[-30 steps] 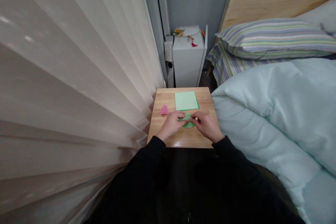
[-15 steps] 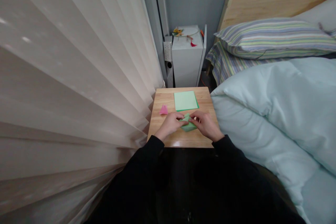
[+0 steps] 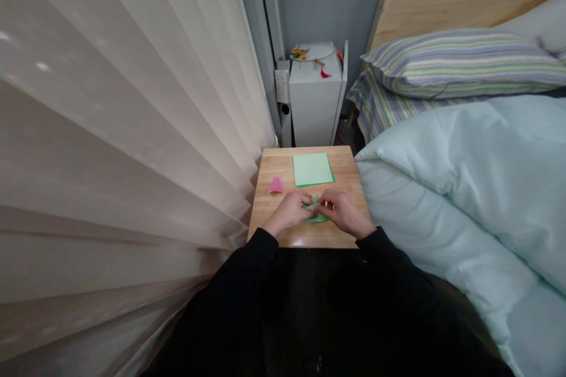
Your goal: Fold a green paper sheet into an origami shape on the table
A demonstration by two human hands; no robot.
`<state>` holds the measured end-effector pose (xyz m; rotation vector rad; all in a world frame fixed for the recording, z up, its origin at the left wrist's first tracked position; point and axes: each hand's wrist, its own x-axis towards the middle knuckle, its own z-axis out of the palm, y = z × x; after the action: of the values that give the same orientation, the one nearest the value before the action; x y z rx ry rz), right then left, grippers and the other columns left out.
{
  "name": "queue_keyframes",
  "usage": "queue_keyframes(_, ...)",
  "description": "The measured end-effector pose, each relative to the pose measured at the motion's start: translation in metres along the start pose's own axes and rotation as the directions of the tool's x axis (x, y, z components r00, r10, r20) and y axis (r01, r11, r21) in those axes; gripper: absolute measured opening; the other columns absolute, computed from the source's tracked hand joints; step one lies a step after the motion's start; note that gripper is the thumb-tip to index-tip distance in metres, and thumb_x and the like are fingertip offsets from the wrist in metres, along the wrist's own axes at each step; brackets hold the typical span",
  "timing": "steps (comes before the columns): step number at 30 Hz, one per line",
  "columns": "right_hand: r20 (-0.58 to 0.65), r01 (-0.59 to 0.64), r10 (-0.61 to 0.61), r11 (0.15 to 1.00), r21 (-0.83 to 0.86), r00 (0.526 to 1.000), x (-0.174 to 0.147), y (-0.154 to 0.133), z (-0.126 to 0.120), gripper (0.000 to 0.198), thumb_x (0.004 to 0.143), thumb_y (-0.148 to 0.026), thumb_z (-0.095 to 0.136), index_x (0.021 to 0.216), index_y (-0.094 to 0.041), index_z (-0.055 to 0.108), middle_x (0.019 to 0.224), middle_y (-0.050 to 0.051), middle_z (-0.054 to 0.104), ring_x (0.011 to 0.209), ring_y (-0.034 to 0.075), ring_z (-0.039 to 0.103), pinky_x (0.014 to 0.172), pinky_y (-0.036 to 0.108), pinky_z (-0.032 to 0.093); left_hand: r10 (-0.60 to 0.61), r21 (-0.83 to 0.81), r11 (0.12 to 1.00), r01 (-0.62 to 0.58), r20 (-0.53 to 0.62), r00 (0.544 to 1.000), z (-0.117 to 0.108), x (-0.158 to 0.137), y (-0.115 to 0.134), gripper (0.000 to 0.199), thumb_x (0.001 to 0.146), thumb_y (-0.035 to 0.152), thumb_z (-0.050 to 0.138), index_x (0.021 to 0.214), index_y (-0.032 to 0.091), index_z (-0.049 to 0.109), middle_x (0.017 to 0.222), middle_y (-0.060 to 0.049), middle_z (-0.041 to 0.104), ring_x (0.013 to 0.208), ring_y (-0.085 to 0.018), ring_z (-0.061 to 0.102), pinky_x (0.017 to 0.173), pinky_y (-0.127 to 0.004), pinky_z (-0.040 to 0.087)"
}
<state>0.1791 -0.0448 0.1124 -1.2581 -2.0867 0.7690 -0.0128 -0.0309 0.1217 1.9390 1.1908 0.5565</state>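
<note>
A partly folded piece of green origami paper (image 3: pixel 317 218) is held between my two hands, low over the small wooden table (image 3: pixel 274 230). My left hand (image 3: pixel 292 208) pinches its left side with thumb and fingers. From the other side, my right hand (image 3: pixel 342 210) pinches the right part, fingertips close to those of the left. Fingers cover much of the folds. Just beyond my hands lies a stack of square paper (image 3: pixel 313 169), pale green on top with a darker green edge showing. A small folded pink paper piece (image 3: pixel 276 184) sits to the left of the stack.
A pleated curtain (image 3: pixel 168 100) hangs along the table's left side. To the right is a bed with a pale blue quilt (image 3: pixel 442 177) and a striped pillow (image 3: pixel 464 65). Behind the table stands a white cabinet (image 3: pixel 313 106) with small items on top.
My hands have come slightly closer together, and the right one has shifted a little left. The green paper looks flatter and more covered by fingers. The stack and pink piece stay put.
</note>
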Motion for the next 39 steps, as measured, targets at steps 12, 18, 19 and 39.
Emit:
queue_keyframes(12,0.114,0.086,-0.053,0.949,-0.303,0.992,-0.006,-0.015,-0.005,0.009,0.092,-0.018,0.066,0.092,-0.022,0.073,0.091,0.004,0.072,0.081,0.019,0.066,0.067,0.028,0.038,-0.038,0.181,0.983,0.03,0.041,0.998,0.009,0.0,-0.008,0.005,0.073,0.017,0.072,0.069,0.018,0.074,0.101,-0.005,0.074,0.087,-0.022,0.069,0.08,-0.03,0.052)
queue_keyframes(18,0.195,0.147,-0.071,0.9,-0.41,0.978,-0.008,-0.022,-0.003,0.01,0.094,-0.019,0.064,0.097,-0.021,0.073,0.097,0.007,0.073,0.082,0.021,0.067,0.064,0.029,0.036,-0.147,0.326,0.937,0.127,0.038,0.988,0.009,-0.002,-0.001,0.022,0.071,0.015,0.074,0.093,0.016,0.071,0.096,-0.01,0.075,0.091,-0.029,0.072,0.076,-0.034,0.053)
queue_keyframes(19,0.198,0.151,-0.073,0.897,-0.416,0.977,-0.008,-0.023,-0.003,0.01,0.094,-0.019,0.064,0.096,-0.02,0.073,0.097,0.007,0.073,0.081,0.02,0.067,0.064,0.029,0.036,-0.177,0.368,0.917,0.153,0.033,0.984,0.008,-0.003,0.002,0.025,0.071,0.015,0.073,0.096,0.016,0.07,0.095,-0.011,0.075,0.091,-0.031,0.072,0.075,-0.035,0.053)
queue_keyframes(39,0.268,0.115,0.031,0.852,-0.511,0.963,-0.007,-0.034,-0.004,0.015,0.098,-0.028,0.059,0.096,-0.02,0.071,0.102,0.007,0.075,0.091,0.022,0.07,0.065,0.03,0.034,-0.176,0.572,0.812,0.12,0.043,0.984,0.012,-0.007,0.007,0.022,0.082,0.021,0.065,0.103,0.016,0.064,0.104,-0.016,0.073,0.1,-0.032,0.071,0.08,-0.037,0.054)
